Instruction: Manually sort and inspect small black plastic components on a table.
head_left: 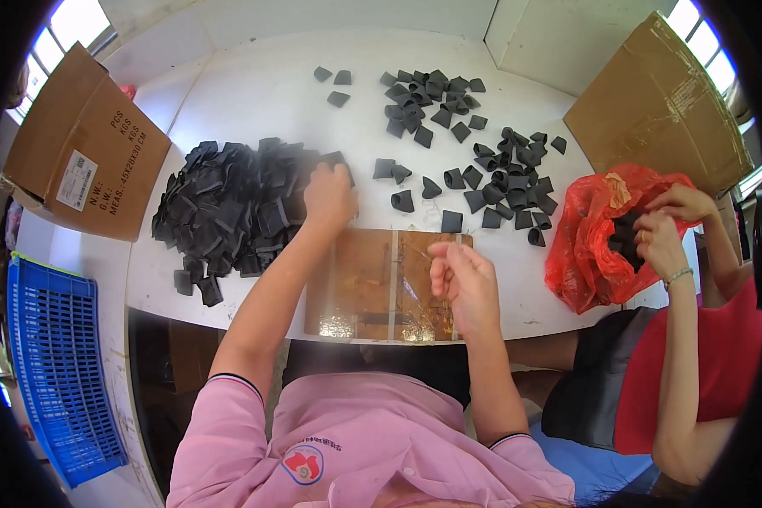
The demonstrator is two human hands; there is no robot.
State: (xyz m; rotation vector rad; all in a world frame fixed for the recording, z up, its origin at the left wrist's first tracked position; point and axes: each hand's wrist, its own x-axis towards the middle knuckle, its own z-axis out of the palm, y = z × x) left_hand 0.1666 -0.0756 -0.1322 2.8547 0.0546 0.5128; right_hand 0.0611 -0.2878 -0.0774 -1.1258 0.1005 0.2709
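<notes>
At the right edge of a large heap of flat, dark grey fabric-like pieces [229,199], my left hand [328,196] has its fingers closed on a dark piece at the heap's top. The fingertips are partly hidden. My right hand [467,286] hovers over a brown board [356,284] at the table's near edge, thumb and fingers pinched together. Whatever they hold, if anything, is too small to make out. Clear tape strips cross the board. Beyond it lie many small dark pieces bent into open loops [506,182].
Cardboard boxes stand at left [102,144] and right [660,102]. A co-worker's hands [665,237] reach into a red plastic bag [580,245] holding dark pieces. A blue plastic basket [63,364] is beside the white table [271,85] at left.
</notes>
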